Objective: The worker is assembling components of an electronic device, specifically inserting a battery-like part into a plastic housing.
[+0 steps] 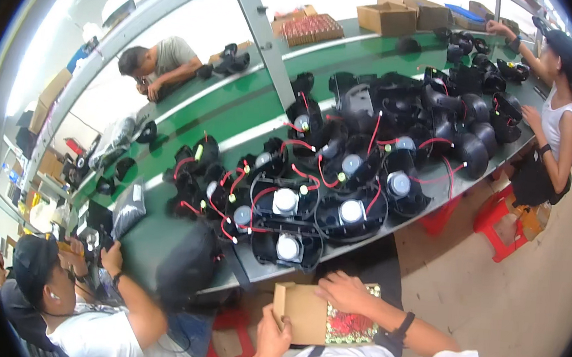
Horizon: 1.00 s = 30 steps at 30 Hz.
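Note:
A cardboard box [301, 316] sits low in front of me, close to my lap. Its left part is bare brown card, and small round pale-green parts with red wires [353, 326] fill its right part. My left hand [273, 335] is closed on the box's left edge, thumb on the near side. Across its far edge lies my right hand [347, 293], fingers bent over the card; its fingertips are partly hidden. Just beyond, on the bench, are black curved housings with round white-faced speakers [288, 248] and red wires.
The green conveyor bench [237, 113] runs across, with many black housings [469, 150] piled to the right. A person in a cap [59, 288] works at left, another [560, 114] at far right, a third [163, 66] across. Red stools [499, 224] stand below. A metal post [264, 40] rises beyond.

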Motion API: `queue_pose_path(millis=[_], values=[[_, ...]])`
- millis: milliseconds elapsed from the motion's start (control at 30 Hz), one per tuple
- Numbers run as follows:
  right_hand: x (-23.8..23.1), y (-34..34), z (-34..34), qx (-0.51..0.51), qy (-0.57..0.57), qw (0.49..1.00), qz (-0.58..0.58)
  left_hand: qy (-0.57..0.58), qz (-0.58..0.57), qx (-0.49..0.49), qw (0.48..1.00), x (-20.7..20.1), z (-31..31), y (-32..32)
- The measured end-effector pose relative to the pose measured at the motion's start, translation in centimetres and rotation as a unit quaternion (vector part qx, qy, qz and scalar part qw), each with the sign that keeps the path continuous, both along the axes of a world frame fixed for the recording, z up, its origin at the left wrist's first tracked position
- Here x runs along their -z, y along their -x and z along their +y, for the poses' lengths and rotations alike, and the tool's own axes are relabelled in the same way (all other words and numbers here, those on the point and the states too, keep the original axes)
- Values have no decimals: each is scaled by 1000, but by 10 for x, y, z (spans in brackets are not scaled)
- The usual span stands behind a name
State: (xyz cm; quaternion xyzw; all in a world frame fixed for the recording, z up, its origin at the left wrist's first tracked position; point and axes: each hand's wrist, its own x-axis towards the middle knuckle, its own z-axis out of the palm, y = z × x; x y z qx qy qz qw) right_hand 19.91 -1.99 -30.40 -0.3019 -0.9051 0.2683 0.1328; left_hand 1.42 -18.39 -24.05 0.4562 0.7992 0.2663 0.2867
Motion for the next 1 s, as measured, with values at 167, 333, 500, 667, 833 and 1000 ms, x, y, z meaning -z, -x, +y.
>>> queue_pose_path(millis=[167, 333, 500, 667, 833, 1000], values=[[-5, 5, -10, 14, 8, 1000, 21, -95, -32, -99, 990, 5, -38, -9], [-5, 10, -18, 21, 14, 1000, 8, -122, -96, -149, 977, 22, -67, -14], [-10, 15, -23, 22, 25, 999, -18, -120, -62, -124, 983, -27, -58, -35], [-8, 18, -30, 38, 29, 999, -6, -47, -5, -51, 998, -50, -66, -42], [-4, 10, -10, 15, -15, 997, -76, -108, 49, -113, 986, -86, -96, 3], [8, 7, -17, 47, 42, 998, -31, -175, -57, -147, 972, -3, -133, 83]])
